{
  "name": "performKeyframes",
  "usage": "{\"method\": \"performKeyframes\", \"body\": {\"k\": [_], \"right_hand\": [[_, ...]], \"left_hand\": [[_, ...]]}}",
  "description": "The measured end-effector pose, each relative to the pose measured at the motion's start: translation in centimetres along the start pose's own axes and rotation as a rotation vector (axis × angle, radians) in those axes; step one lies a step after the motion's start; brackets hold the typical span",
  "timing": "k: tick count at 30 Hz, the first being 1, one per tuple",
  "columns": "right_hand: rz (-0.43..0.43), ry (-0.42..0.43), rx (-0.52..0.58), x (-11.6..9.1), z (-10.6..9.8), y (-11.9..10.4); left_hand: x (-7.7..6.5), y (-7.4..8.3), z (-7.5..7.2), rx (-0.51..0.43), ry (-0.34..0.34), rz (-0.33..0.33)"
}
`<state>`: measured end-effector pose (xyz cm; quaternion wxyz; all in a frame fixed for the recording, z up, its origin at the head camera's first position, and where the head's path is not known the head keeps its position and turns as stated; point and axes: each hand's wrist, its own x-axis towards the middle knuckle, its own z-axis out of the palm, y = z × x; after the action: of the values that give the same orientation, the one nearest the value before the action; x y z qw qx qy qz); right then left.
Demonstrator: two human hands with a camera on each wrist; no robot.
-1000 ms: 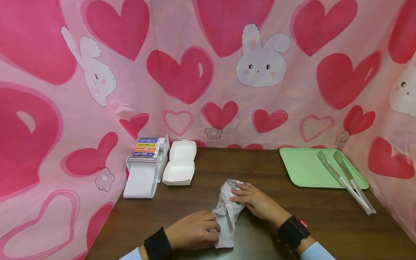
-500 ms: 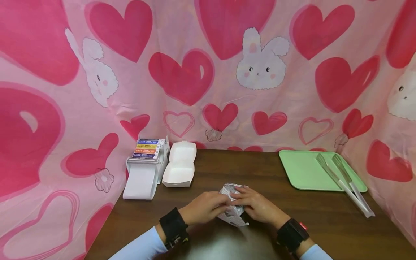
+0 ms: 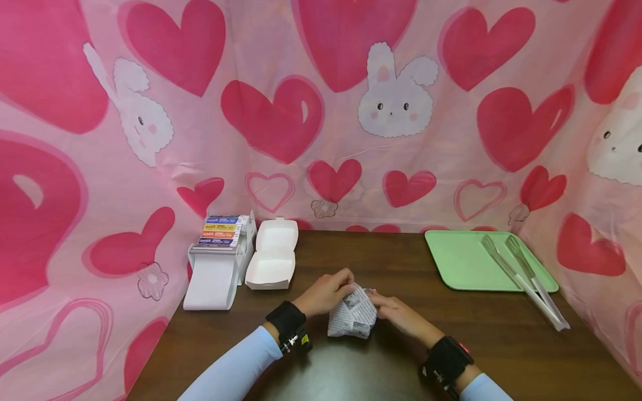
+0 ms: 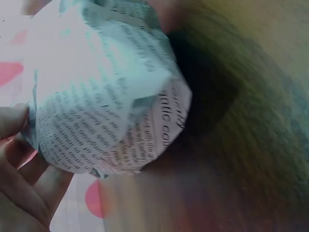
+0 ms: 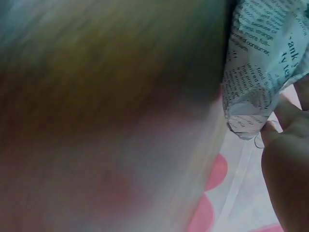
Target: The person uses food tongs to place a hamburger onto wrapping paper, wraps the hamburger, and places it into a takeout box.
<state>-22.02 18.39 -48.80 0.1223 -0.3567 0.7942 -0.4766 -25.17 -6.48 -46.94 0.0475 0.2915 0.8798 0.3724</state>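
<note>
A packet wrapped in newsprint-patterned paper (image 3: 353, 317) stands between both hands at the middle front of the table in the head view. What the paper wraps is hidden. My left hand (image 3: 322, 293) pinches its upper left edge; in the left wrist view the thumb and fingers of the left hand (image 4: 29, 186) meet at the rim of the wrapped paper (image 4: 87, 106). On the other side, my right hand (image 3: 401, 318) holds the packet with its fingers against the paper. Close up in the right wrist view, the right hand's fingers (image 5: 285, 116) lie behind the folded paper (image 5: 256, 72).
At the back left stands a label dispenser (image 3: 215, 256) with a white strip hanging from its front. Beside it is an opened white clamshell box (image 3: 271, 270). A green tray (image 3: 461, 262) with tongs (image 3: 526, 281) lies at the back right. Heart-patterned cloth (image 3: 336, 122) encloses the brown table (image 3: 331, 373).
The long loose tail of paper in front has been folded up, so the packet is compact. My left hand moved from the tail up to the packet's upper left edge.
</note>
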Motion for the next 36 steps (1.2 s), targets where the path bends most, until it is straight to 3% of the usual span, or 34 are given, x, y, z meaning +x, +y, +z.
{"method": "performKeyframes", "body": {"k": [4, 10, 19, 24, 29, 33, 36], "right_hand": [[0.005, 0.023, -0.002, 0.0, 0.1, -0.3], [-0.055, 0.154, -0.057, 0.1, 1.0, -0.1], [0.078, 0.392, -0.220, -0.2, 2.7, -1.1], [0.136, 0.407, -0.223, 0.0, 3.3, -1.0], [0.132, 0.441, -0.223, 0.2, 3.9, -0.8], [0.114, 0.463, -0.252, 0.4, 4.2, -1.0], [0.109, 0.464, -0.282, 0.4, 4.2, -1.2]], "left_hand": [[-0.1, 0.0, 0.2, 0.067, 0.029, -0.014], [-0.6, 0.2, 0.9, 0.138, 0.106, -0.010], [-1.1, 0.6, 2.2, 0.181, 0.202, 0.041], [-1.3, 0.5, 2.6, 0.146, 0.206, 0.035], [-1.4, 0.4, 2.9, 0.115, 0.198, 0.006], [-1.5, 0.4, 2.8, 0.190, 0.180, 0.035], [-2.0, 0.6, 2.4, 0.330, 0.151, 0.130]]}}
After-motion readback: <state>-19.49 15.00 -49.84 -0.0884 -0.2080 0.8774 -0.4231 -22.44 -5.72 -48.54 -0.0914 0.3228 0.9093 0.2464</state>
